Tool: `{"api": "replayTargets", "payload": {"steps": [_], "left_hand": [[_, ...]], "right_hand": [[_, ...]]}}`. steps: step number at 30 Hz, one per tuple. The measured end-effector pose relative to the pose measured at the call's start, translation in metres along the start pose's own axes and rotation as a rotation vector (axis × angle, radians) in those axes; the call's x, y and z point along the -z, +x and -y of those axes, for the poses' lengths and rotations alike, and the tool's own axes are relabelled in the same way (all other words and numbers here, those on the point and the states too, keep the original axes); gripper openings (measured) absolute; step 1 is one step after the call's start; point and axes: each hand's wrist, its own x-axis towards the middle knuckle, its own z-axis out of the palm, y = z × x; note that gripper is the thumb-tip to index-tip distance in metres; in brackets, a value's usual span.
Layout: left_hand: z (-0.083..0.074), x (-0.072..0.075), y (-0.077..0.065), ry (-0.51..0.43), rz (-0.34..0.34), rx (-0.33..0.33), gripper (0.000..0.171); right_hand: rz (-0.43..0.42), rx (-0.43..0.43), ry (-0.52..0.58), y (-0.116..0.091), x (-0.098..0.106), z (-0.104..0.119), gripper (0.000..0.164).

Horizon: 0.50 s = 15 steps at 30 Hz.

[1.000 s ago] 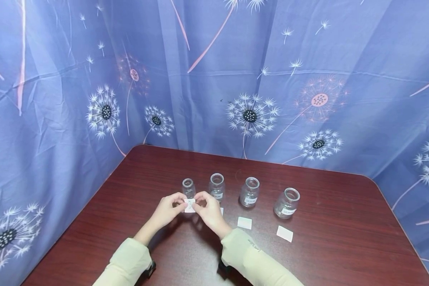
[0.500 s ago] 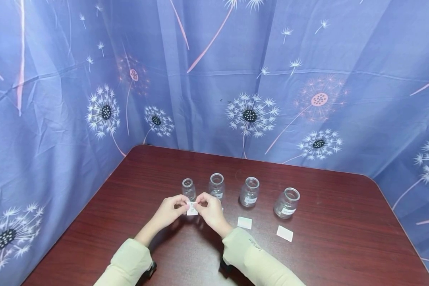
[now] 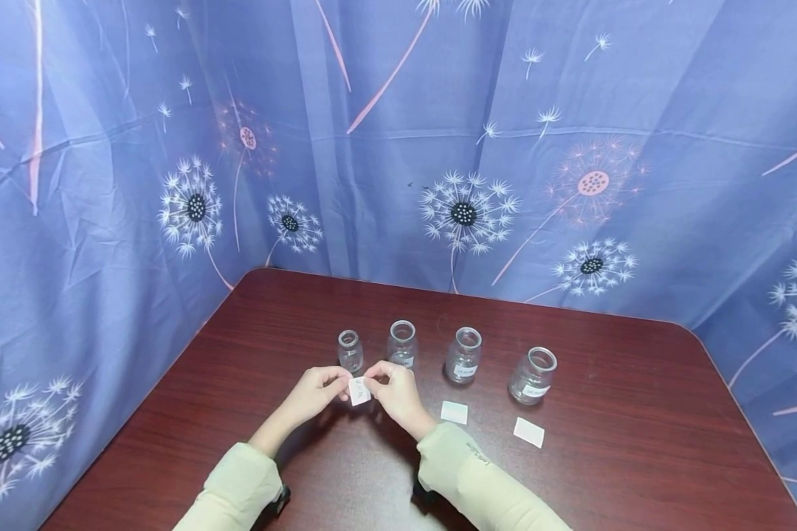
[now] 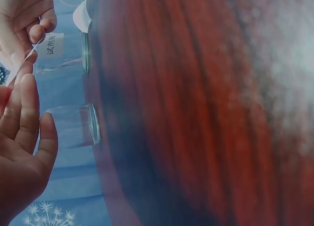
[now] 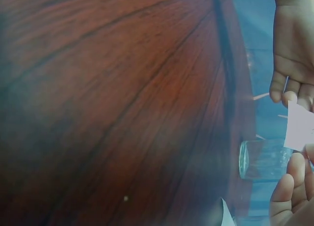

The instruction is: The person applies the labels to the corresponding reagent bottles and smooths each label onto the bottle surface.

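Both hands pinch a small white paper label point(image 3: 359, 391) with handwriting on it. My left hand point(image 3: 314, 392) holds its left edge and my right hand point(image 3: 397, 398) its right edge, thumbs toward me. The label hangs tilted in front of a small clear glass jar point(image 3: 350, 352) that has no label showing. In the left wrist view the label point(image 4: 26, 60) appears nearly edge-on between the fingertips, my left hand point(image 4: 24, 137) below and my right hand point(image 4: 27, 19) above. The right wrist view shows the label's blank white face point(image 5: 299, 127).
Right of the small jar stand three larger glass jars, each labelled: one point(image 3: 403, 341) by my right hand, a middle one point(image 3: 463, 361) and a far right one point(image 3: 533, 380). White paper pieces point(image 3: 454, 412) point(image 3: 528, 433) lie on the dark red table point(image 3: 611, 383). A blue curtain point(image 3: 398, 169) hangs behind.
The label has come slightly toward me and right, away from the small jar, and is now tilted. My right hand shifted right and covers the paper by the second jar.
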Motion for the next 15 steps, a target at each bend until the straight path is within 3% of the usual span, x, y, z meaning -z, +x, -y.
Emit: {"api": "replayTargets", "payload": {"steps": [6, 15], "left_hand": [[-0.024, 0.004, -0.007, 0.007, 0.017, -0.018, 0.016], [-0.021, 0.004, -0.006, -0.045, 0.040, 0.015, 0.018]], "right_hand": [[-0.025, 0.048, -0.043, -0.001, -0.001, -0.003, 0.002], [-0.046, 0.057, -0.040, -0.003, -0.002, -0.004, 0.004]]}}
